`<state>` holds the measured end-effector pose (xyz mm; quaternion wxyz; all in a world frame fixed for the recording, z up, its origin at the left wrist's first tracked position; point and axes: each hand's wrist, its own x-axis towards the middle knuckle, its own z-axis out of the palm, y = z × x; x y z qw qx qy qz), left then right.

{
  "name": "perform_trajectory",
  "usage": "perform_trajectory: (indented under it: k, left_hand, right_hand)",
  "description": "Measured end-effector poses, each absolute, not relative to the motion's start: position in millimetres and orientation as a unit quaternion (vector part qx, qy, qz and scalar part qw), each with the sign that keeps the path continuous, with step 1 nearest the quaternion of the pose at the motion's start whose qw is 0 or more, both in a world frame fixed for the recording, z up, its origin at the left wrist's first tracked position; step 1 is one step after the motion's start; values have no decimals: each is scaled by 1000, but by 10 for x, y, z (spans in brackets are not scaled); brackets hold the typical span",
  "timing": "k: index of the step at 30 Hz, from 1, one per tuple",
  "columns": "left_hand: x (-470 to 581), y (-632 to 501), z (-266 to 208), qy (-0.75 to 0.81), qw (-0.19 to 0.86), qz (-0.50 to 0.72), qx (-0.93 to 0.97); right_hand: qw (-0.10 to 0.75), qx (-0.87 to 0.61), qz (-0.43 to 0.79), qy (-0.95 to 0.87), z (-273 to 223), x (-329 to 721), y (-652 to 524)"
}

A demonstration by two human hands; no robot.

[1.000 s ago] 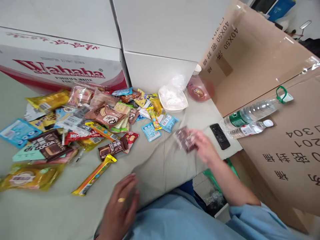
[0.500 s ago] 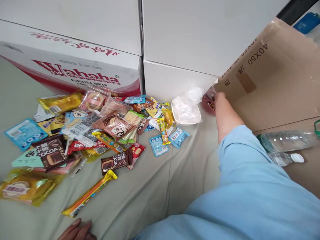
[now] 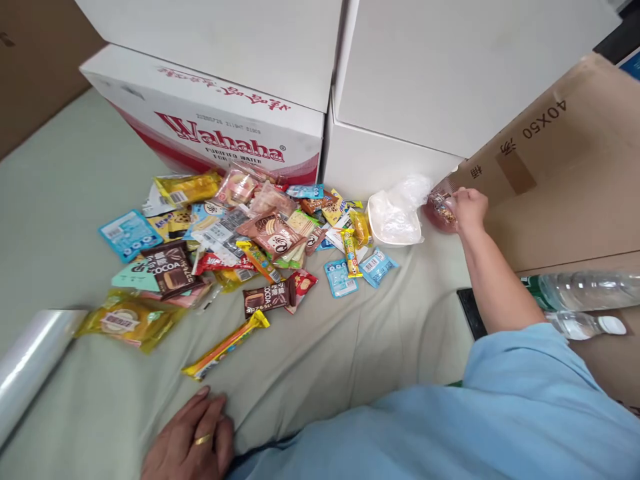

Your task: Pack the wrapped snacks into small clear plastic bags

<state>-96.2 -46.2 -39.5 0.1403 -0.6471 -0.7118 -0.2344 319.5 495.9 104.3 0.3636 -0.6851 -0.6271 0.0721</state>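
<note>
My right hand (image 3: pixel 470 210) is closed at the upper edge of a reddish-brown snack packet (image 3: pixel 440 212), which sits in the corner by the cardboard; the fingertips are partly hidden. Beside the packet lies a white plastic tray (image 3: pixel 394 235) with a crumpled clear bag (image 3: pixel 413 193) in it. My left hand (image 3: pixel 193 440), with a gold ring on one finger, rests on the grey-green sheet, fingers loosely stretched and holding nothing. Nearest to it is a long yellow and orange snack stick (image 3: pixel 227 347). Beyond that lies a dark cocoa packet (image 3: pixel 270 297).
A heap of wrapped snacks (image 3: pixel 273 233) spreads before a Wahaha water carton (image 3: pixel 235 137) and white boxes (image 3: pixel 400 60). A cardboard sheet (image 3: pixel 565 153) stands at the right, with plastic bottles (image 3: pixel 590 290) near it. A shiny film roll (image 3: pixel 37 367) lies at the left.
The view has swung left, so the snacks sit farther right in the picture. More of my left hand shows. My right hand has come up into sight at the packet.
</note>
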Motion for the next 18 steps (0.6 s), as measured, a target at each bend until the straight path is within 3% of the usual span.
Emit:
perform_trajectory:
  k: [3, 10, 15, 18]
  left_hand:
    - [-953, -426, -351, -699, 164, -238, -654]
    - [-932, -427, -348, -685, 178, -256, -658]
    - [-945, -441, -337, -675, 156, -279, -665]
    - [-983, -485, -321, -662, 109, -319, -670]
  right_hand:
    - [390, -621, 96, -673, 1168, 3092, 4560]
    - [136, -459, -21, -877, 1295, 2499, 3865]
    - [44, -469, -63, -880, 1228, 2107, 3858]
    - [62, -465, -40, -882, 1345, 2080, 3847]
